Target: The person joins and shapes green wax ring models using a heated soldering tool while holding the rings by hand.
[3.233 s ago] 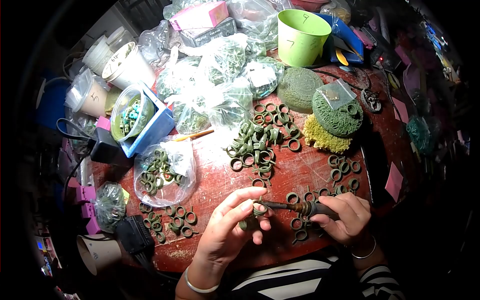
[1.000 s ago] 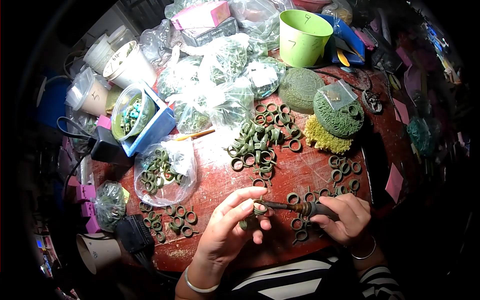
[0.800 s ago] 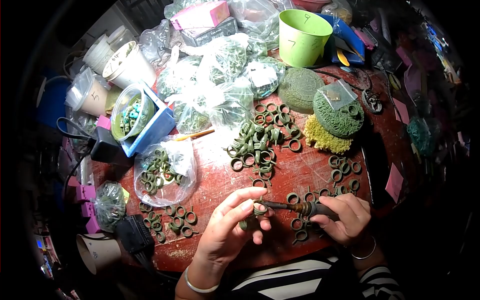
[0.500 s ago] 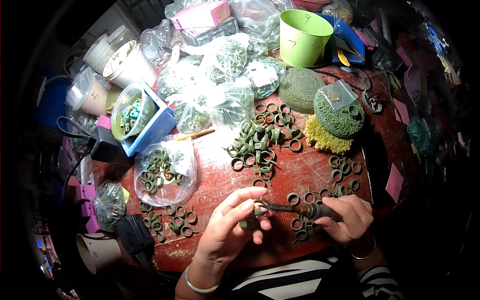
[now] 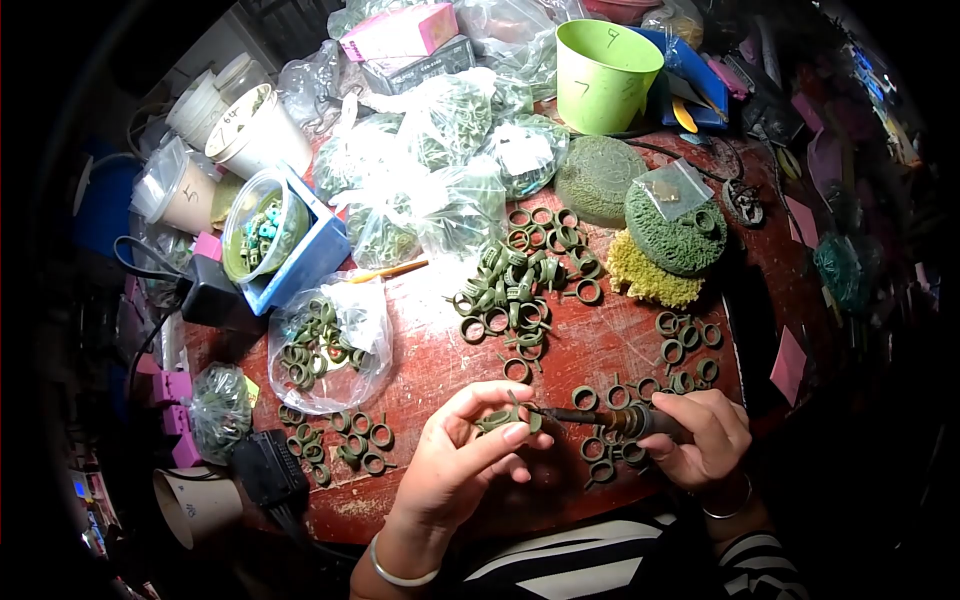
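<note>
My left hand [image 5: 465, 450] is closed on green rings [image 5: 497, 418], held above the front of the red table [image 5: 420, 345]. My right hand [image 5: 705, 435] grips a dark pen-like tool [image 5: 635, 422], whose thin tip points left and ends beside the held rings; whether it touches them I cannot tell. Below and around the tool lie several loose green rings [image 5: 585, 398]. Farther back is a larger heap of green rings [image 5: 515, 285]. An open plastic bag of rings [image 5: 320, 345] lies to the left, with a smaller group of rings [image 5: 350, 440] in front of it.
Filled clear bags [image 5: 430, 170] cover the back middle. A green bucket [image 5: 605, 80] stands behind round green blocks [image 5: 675, 225] and a yellow sponge-like piece [image 5: 650, 272]. At the left are a blue bin [image 5: 305, 245], a black device [image 5: 270, 470] and a tipped cup [image 5: 200, 505].
My left fingers and thumb have shifted, turning the held rings and showing more of them. The tool in my right hand has moved slightly right and away from my left fingers.
</note>
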`<state>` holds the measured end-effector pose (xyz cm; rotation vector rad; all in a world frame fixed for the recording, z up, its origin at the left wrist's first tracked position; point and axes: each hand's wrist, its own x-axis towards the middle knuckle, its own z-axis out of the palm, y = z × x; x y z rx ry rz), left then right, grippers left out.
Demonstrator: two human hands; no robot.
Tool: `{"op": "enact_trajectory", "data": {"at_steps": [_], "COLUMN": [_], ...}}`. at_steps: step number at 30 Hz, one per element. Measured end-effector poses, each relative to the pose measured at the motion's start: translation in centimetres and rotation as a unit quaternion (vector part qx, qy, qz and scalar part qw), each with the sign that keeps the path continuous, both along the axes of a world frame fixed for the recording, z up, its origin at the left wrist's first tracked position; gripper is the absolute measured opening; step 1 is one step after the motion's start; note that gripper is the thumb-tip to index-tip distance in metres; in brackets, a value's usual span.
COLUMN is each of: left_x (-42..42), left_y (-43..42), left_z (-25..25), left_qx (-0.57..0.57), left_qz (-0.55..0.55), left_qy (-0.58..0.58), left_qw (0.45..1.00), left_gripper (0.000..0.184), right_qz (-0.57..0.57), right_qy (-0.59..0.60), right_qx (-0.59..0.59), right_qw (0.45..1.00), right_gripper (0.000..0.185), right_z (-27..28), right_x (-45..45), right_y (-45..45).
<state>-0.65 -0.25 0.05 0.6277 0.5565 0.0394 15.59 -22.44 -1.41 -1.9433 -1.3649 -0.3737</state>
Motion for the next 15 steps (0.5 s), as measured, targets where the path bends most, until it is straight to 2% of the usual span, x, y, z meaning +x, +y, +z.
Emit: {"op": "enact_trajectory", "data": {"at_steps": [4,11,14,15], "left_x": [0.0,0.2,0.0,0.0], "left_y": [-0.3,-0.8,-0.8,-0.8], "left_z": [0.1,0.0,0.0,-0.2], "left_qx": [0.061,0.097,0.123,0.136], "left_qz": [0.003,0.023,0.034,0.034], "left_qy": [0.004,-0.002,-0.002,-0.007], "left_qw": [0.998,0.995,0.992,0.99], "left_gripper": [0.033,0.035,0.035,0.034], "right_qz": [0.001,-0.027,-0.117,-0.14], "right_qy": [0.004,0.03,0.064,0.042], "right_qx": [0.004,0.01,-0.041,-0.049], "right_qw": [1.0,0.999,0.99,0.988], "right_gripper": [0.044,0.039,0.035,0.033], "right_z": [0.0,0.4,1.6,1.9], "right_x": [0.0,0.1,0.1,0.3], "right_y": [0.0,0.3,-0.1,-0.3]}}
